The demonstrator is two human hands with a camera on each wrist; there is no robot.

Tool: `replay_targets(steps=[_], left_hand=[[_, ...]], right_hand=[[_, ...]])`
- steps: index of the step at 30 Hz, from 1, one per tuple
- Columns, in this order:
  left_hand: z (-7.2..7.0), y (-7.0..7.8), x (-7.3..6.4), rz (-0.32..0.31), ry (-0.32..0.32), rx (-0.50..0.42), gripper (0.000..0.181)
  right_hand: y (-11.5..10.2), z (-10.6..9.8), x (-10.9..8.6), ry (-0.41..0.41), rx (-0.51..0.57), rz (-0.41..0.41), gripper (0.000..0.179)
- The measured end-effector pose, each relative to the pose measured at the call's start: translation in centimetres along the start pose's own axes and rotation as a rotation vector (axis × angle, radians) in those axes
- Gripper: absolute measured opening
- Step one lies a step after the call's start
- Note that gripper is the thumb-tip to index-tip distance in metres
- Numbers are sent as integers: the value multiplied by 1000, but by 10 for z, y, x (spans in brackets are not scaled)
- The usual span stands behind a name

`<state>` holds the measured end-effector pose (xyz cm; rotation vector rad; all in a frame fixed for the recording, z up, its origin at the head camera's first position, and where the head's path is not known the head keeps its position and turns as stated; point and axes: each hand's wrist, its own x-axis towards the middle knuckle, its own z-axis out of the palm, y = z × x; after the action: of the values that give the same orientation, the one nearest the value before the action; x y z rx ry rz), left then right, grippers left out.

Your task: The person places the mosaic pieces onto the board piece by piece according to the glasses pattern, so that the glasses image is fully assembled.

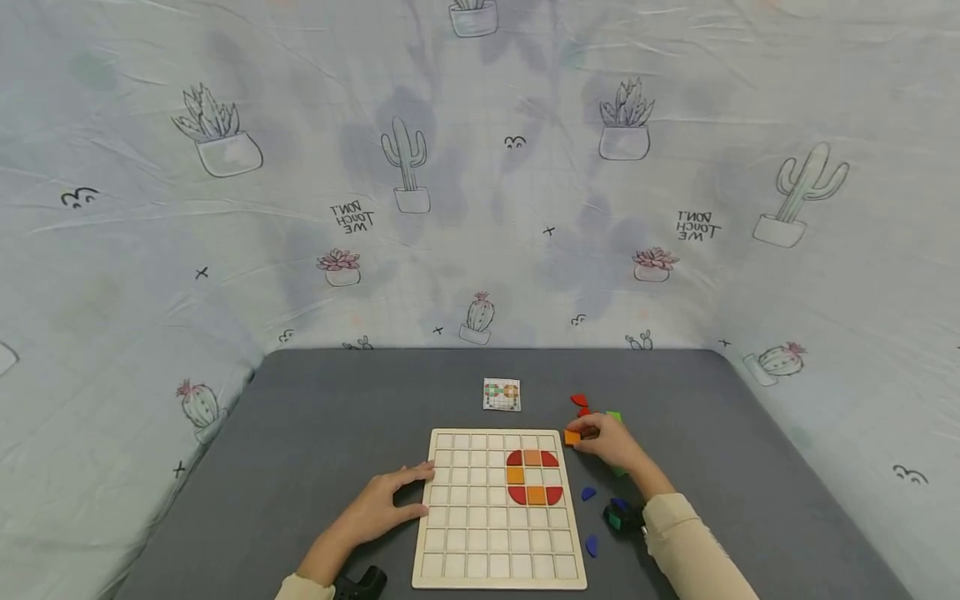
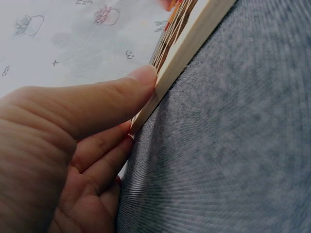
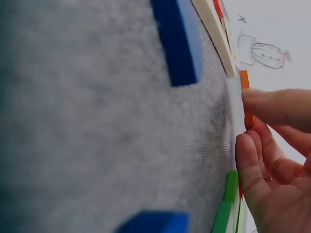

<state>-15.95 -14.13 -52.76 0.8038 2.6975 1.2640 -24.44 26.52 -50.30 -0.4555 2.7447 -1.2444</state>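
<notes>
A pale wooden grid board point(image 1: 459, 535) lies on the grey table, with red quarter-round and orange square tiles set in its upper right cells. My left hand point(image 1: 378, 504) rests along the board's left edge, its thumb and fingertips against the rim; in the left wrist view the thumb point(image 2: 112, 99) touches the wooden side. Just past the board's upper right corner, my right hand point(image 1: 611, 440) pinches an orange square tile point(image 1: 572, 437) between thumb and fingers. The right wrist view shows this orange tile point(image 3: 248, 116) held edge-on.
Behind the board lies a small pattern card point(image 1: 502, 394). Red pieces point(image 1: 579, 400) and green pieces point(image 1: 614, 415) are near my right hand, which partly hides them. Blue pieces point(image 1: 592, 546) lie right of the board, some near the right wrist camera point(image 1: 621, 517). A patterned cloth surrounds the table.
</notes>
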Motion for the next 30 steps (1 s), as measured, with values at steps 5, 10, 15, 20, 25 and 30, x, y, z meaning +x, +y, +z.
replay_targets(steps=[5,10,15,20,25,30], left_hand=[[-1,1,0,-13,-5,-3,58],[0,0,0,-23,-10,-1,58],[1,-1,0,-26,-8,-1,57],[1,-1,0,-24,-8,0,57],[1,-1,1,-20,-7,1,57],[1,-1,1,-23,-2,6,57]], right_hand=[[-7,2,-16,-26,20,-28,25],[-20,10,-30,-89,37,-65,25],[-30,19,-34,-134,32,-85,25],[-35,25,-36,-143,-26,-116,22],[-38,27,-37,-140,-72,-133,22],[-39,30,-36,-123,-120,-150,22]])
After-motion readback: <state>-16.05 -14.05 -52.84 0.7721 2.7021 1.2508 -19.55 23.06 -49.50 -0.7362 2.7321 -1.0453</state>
